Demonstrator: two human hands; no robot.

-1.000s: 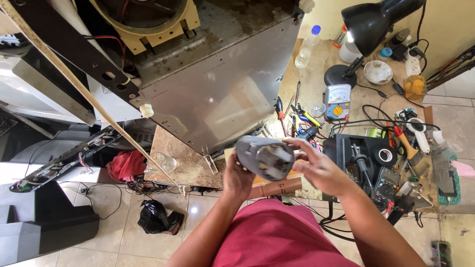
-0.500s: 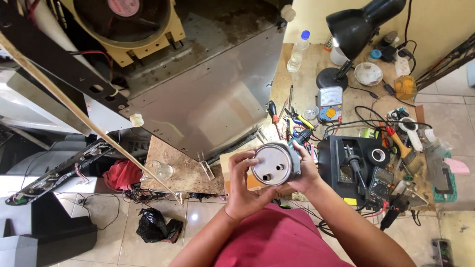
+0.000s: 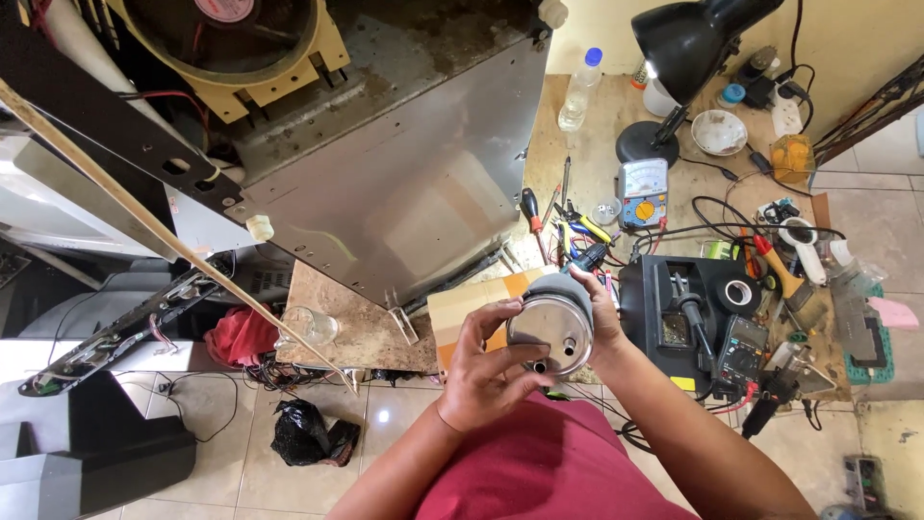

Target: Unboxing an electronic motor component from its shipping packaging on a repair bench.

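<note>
Both hands grip the round shiny metal can (image 3: 551, 333): left hand (image 3: 486, 371) steadies, right hand (image 3: 602, 323) should turn slowly

Silver metal canister (image 3: 551, 333); black desk lamp (image 3: 688, 39); red screwdriver handle (image 3: 528, 205); clear bottle (image 3: 580, 89), blue cap.

orange cardboard box (image 3: 462, 306) at bench edge; blue-grey dial meter (image 3: 643, 181) mid-bench; dark handheld meter (image 3: 741, 349) right
</note>
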